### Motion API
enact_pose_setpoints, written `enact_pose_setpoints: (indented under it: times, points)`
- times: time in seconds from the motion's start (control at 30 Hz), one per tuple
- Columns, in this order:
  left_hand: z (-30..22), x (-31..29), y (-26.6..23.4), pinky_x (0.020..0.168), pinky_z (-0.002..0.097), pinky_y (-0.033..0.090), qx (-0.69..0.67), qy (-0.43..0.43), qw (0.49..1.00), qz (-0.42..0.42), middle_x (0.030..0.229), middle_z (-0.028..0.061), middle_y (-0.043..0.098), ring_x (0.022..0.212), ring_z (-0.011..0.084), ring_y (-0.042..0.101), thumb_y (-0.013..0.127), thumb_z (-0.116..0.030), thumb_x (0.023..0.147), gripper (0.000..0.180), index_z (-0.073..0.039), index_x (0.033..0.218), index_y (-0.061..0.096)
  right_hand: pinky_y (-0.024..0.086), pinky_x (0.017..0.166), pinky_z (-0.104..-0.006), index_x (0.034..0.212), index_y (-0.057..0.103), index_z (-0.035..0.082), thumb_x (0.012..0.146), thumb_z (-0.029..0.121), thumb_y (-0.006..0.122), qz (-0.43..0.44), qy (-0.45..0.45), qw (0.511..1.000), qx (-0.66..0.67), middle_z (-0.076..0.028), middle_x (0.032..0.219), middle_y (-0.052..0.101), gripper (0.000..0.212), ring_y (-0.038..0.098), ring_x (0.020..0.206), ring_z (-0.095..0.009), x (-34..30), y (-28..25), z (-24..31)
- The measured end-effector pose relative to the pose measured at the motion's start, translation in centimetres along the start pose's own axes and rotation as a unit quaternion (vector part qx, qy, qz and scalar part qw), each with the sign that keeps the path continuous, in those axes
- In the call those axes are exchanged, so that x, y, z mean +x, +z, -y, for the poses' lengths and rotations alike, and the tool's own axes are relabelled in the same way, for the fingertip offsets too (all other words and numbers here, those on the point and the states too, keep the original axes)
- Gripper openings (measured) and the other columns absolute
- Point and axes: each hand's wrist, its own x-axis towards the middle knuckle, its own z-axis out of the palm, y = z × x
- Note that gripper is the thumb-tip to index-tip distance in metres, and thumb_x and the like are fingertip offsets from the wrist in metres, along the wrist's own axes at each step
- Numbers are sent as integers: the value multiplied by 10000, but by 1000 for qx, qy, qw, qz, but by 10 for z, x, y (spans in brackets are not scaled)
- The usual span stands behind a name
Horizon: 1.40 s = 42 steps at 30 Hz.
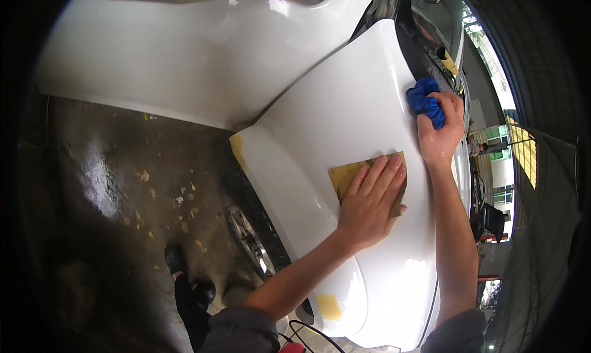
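A tan sheet of sandpaper [346, 179] lies against the white car fender [320, 113]. My left hand [369, 208] holds it there, fingers laid nearly flat over the sheet and the thumb by its right edge. Dark smudges mark the paper. Farther right, at the panel's edge along the engine bay, my right hand [444, 128] is closed around a crumpled blue cloth [426, 100]. The palm side of both hands is hidden.
A white car door [184, 57] stands at the upper left. Yellowish patches show on the fender's left corner [238, 150] and near its lower end [329, 306]. Below the panel is a wheel [249, 239]. Flakes lie on the wet floor [123, 168]. A dark cable [317, 331] curves at the bottom.
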Motion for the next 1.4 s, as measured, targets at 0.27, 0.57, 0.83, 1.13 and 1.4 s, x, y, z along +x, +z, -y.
enact_pose_setpoints:
  times: [0.27, 0.57, 0.83, 1.13, 1.4]
  points:
    - [39, 88, -11, 1265, 541, 188, 14, -68, 988, -137, 1686, 132, 338, 1567, 350, 273, 587, -320, 1009, 707, -46, 1617, 355, 509, 957, -398, 1025, 722, 54, 689, 42, 674, -8, 9, 1000, 5, -129, 1102, 638, 340, 639, 1044, -345, 0, -3, -3]
    - [92, 112, -32, 1269, 503, 201, 36, -72, 982, -169, 1643, 176, 391, 1550, 351, 306, 620, -282, 970, 709, -48, 1598, 389, 510, 956, -397, 1027, 723, 49, 695, 65, 690, -4, 21, 1000, 11, -134, 1116, 644, 334, 640, 1045, -344, 7, 2, 8]
    - [-8, -18, 4, 1276, 504, 173, -30, -50, 998, 9, 1695, 129, 320, 1571, 351, 256, 567, -297, 1014, 693, -72, 1631, 347, 512, 983, -396, 1047, 731, 52, 704, 67, 685, -10, 1, 1000, -7, -147, 1129, 650, 346, 654, 1058, -348, 1, -4, -10]
    - [-11, -27, 10, 1259, 591, 164, -49, -149, 987, -33, 1678, 159, 329, 1569, 384, 236, 595, -257, 949, 751, -44, 1625, 345, 512, 982, -386, 1066, 734, 55, 738, 83, 685, -3, -2, 1000, -24, -136, 1138, 657, 332, 657, 1061, -334, 0, -2, -9]
    - [90, 48, -18, 1275, 500, 212, -94, -237, 932, -256, 1632, 218, 391, 1542, 426, 300, 496, -275, 1019, 654, 20, 1589, 367, 507, 988, -388, 1063, 735, 53, 737, 93, 679, -11, -23, 1000, -11, -134, 1129, 657, 334, 657, 1063, -327, 9, 2, -4]
